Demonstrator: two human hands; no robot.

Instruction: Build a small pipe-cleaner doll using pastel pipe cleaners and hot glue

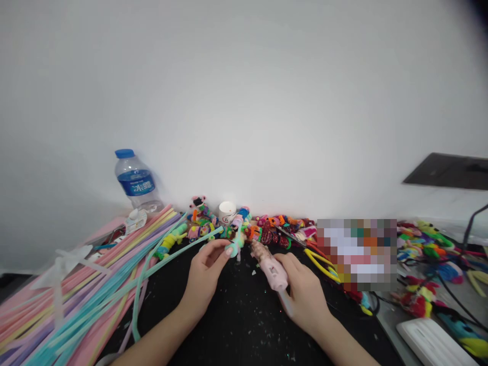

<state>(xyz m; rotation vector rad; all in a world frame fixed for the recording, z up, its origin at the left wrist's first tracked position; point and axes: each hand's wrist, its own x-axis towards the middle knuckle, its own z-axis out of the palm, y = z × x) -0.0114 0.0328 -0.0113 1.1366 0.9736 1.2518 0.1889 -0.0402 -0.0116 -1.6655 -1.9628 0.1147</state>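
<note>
My left hand [209, 269] is closed in a pinch on a small mint-green pipe-cleaner figure [234, 247], whose fuzzy upper part rises behind the fingertips. My right hand [305, 290] wraps round a pink hot glue gun [272, 272], its grimy brown nozzle pointing toward the figure. The nozzle tip lies close to the figure, but I cannot tell whether they touch. A whitish glue stick sticks out of the back of the gun. Both hands are above a black mat [229, 325] sprinkled with small scraps.
Long pastel pipe cleaners [87, 300] cover the left side. A water bottle [136, 180] and a paper cup [227, 212] stand by the wall. Colourful pipe-cleaner figures [274, 229] line the back. Yellow-handled scissors [322, 265] and a white power strip [430, 343] lie to the right, with black cables.
</note>
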